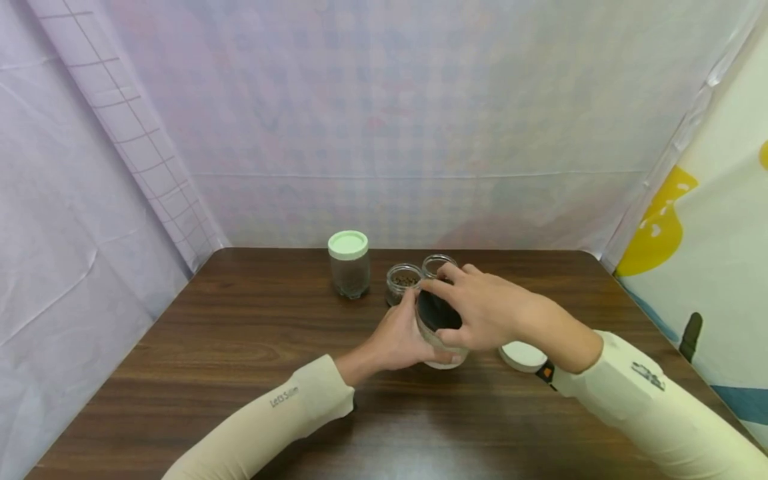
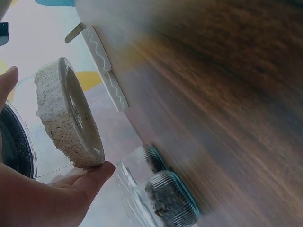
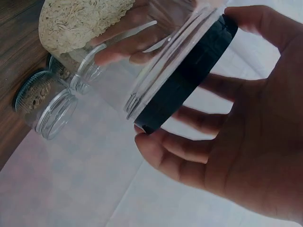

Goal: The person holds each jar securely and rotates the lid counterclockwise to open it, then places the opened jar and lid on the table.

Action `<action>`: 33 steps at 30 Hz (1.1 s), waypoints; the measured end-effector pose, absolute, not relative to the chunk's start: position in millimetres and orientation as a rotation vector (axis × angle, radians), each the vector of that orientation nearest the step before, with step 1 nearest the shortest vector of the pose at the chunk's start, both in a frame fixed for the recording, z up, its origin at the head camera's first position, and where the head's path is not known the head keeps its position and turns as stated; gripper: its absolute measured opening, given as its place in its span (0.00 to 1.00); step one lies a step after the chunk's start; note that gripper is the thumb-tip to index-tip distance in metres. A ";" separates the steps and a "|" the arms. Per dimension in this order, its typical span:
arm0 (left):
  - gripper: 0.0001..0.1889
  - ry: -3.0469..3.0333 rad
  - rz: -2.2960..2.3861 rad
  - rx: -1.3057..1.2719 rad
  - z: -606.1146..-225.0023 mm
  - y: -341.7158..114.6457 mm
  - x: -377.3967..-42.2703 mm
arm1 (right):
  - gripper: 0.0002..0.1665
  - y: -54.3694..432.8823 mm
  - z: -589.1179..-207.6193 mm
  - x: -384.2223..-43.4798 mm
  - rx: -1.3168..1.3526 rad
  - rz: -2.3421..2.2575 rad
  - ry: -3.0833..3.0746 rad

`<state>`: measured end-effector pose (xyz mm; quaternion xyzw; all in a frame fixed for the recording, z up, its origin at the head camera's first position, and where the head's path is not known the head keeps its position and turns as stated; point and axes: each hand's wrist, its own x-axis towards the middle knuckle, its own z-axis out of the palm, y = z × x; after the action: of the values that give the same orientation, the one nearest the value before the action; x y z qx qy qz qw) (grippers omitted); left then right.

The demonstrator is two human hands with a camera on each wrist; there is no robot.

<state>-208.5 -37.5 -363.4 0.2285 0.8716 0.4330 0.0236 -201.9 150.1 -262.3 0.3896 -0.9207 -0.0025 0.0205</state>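
A clear jar (image 3: pixel 154 23) with pale, rice-like grains (image 3: pixel 83 23) in its bottom is tilted above the table. My left hand (image 1: pixel 403 337) grips it round the side, and one of its fingertips shows by the jar's base (image 2: pixel 87 125) in the left wrist view. On the jar's mouth sits a black lid (image 3: pixel 191 75), whose rim my right hand (image 1: pixel 498 307) holds between thumb and fingers. Just behind the hands stand a small open glass jar (image 1: pixel 402 280) of dark brown bits and another small glass jar (image 1: pixel 439 259), partly hidden by my right hand.
A taller jar with a pale green lid (image 1: pixel 348 245) stands at the back, left of the small jars. A white round lid (image 1: pixel 522 355) lies under my right forearm. Cloth curtains (image 1: pixel 384 133) hang behind the wooden table (image 1: pixel 270 300).
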 end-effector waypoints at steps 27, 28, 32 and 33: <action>0.60 2.698 1.390 0.677 -365.8 -39.5 -207.3 | 0.46 145.5 -245.3 -198.7 0.832 0.115 -2.845; 0.60 2.704 1.387 0.670 -365.8 -39.3 -207.0 | 0.47 144.6 -247.3 -198.5 0.795 0.111 -2.864; 0.59 2.705 1.378 0.649 -365.6 -38.6 -206.1 | 0.50 141.1 -257.3 -198.6 0.735 0.077 -2.934; 0.59 2.703 1.375 0.642 -365.7 -38.4 -205.9 | 0.51 140.5 -259.5 -198.9 0.729 0.059 -2.948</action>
<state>-205.9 -38.4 -365.7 0.2071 0.8718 0.4434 0.0208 -198.9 140.5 -259.5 0.2396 -0.9693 0.0194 0.0522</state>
